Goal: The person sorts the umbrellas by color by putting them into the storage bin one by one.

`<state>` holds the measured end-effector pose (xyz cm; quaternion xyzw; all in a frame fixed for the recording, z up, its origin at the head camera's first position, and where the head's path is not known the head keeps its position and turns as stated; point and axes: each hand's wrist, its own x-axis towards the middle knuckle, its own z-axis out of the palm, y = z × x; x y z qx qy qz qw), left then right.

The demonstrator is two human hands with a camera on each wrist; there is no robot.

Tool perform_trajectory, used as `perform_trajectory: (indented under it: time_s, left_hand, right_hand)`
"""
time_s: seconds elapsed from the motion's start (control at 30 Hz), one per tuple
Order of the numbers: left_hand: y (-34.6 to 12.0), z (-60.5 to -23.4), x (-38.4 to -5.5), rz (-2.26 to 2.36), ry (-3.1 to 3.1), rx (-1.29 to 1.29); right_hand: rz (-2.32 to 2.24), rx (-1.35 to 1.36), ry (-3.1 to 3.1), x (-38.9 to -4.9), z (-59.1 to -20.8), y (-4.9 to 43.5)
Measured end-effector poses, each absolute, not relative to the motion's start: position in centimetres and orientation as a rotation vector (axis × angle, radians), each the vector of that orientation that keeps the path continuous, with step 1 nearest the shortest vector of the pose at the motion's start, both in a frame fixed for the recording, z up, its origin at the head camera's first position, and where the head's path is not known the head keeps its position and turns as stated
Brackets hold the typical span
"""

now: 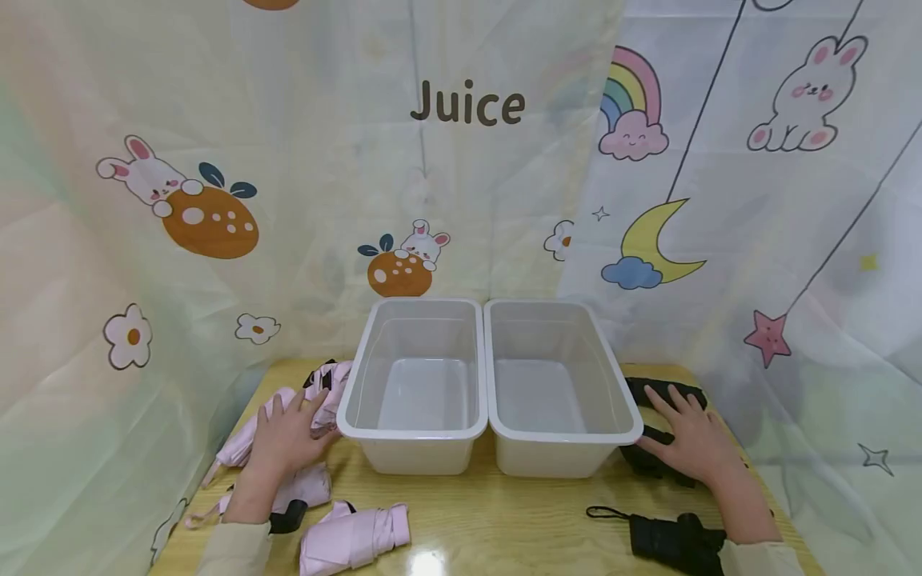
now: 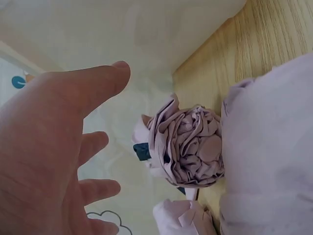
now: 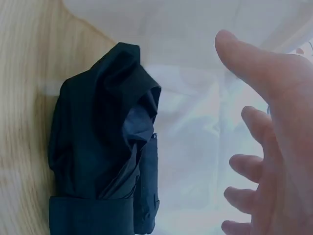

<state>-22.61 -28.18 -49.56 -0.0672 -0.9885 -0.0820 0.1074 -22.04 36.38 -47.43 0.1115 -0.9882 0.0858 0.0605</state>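
My left hand (image 1: pixel 288 440) hovers with spread fingers above several pink folded umbrellas on the left of the table. One pink umbrella (image 1: pixel 353 540) lies nearest the front; in the left wrist view the gathered end of another pink umbrella (image 2: pixel 190 147) faces the camera, apart from the fingers. On the right, my right hand (image 1: pixel 691 440) is likewise spread, over black folded umbrellas. A black umbrella (image 1: pixel 670 392) lies beyond its fingertips, and another black umbrella (image 1: pixel 670 536) with a wrist loop sits near the front. Neither hand holds anything; the right wrist view shows the black umbrella (image 3: pixel 98 142) clear of the fingers.
Side by side at the middle stand two white plastic bins, a left bin (image 1: pixel 410 436) and a right bin (image 1: pixel 569 438), both with bare bottoms. Under everything is a wooden table (image 1: pixel 461 520). A printed cloth (image 1: pixel 468 184) hangs behind and at the sides.
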Motion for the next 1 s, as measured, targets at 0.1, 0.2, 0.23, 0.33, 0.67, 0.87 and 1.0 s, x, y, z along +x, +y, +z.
perform_trajectory:
  time_s: [0.1, 0.2, 0.23, 0.33, 0.67, 0.87, 1.0]
  left_hand:
    - [-28.5, -49.6, -22.4, -0.248, -2.922, -0.195]
    - [-29.0, -49.7, -22.2, -0.264, -2.936, -0.179]
    - [-29.1, -49.7, -22.2, -0.275, -2.941, -0.170]
    - [-29.8, -50.0, -21.9, -0.292, -2.976, -0.136]
    - [-32.7, -49.4, -19.7, -0.282, -2.997, -0.158]
    - [-34.0, -49.2, -18.1, -0.414, -3.052, -0.141]
    - [-34.9, -50.1, -17.2, -0.549, -3.064, -0.163]
  right_hand:
    - [0.320, 0.370, -2.943, -22.2, -47.4, 36.4]
    - [0.435, 0.387, -2.853, -22.5, -47.2, 36.3]
    - [0.483, 0.387, -2.817, -22.6, -47.1, 36.3]
    - [0.637, 0.378, -2.718, -22.9, -46.5, 35.9]
    - [1.118, 0.348, -2.697, -24.2, -46.0, 34.4]
    - [1.298, 0.357, -2.711, -24.3, -46.0, 33.6]
    - [1.344, 0.358, -2.696, -24.4, -46.6, 33.4]
